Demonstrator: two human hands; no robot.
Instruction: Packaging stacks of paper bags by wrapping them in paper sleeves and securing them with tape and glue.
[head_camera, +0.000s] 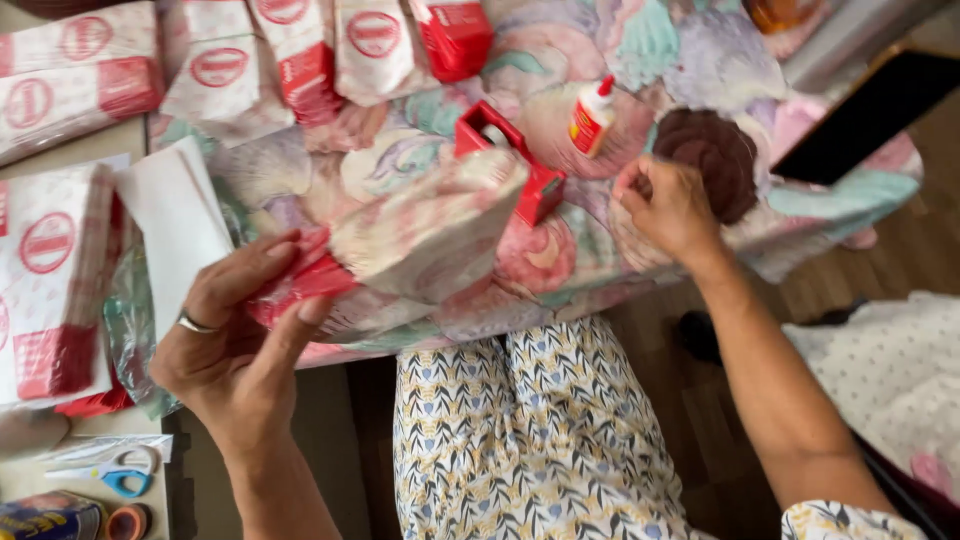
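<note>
My left hand, with a ring on one finger, grips a white and red paper packet by its red end and holds it above the flowered cloth. My right hand rests with its fingers curled on the cloth, beside a dark brown round patch. Whether it pinches anything is hidden. Between the hands sits a red tape dispenser. A small glue bottle with a red cap stands behind it.
Several white and red paper packets lie along the far edge and in a stack at left, next to white paper sheets. Blue-handled scissors and tape rolls lie near the bottom left. A dark phone sits at right.
</note>
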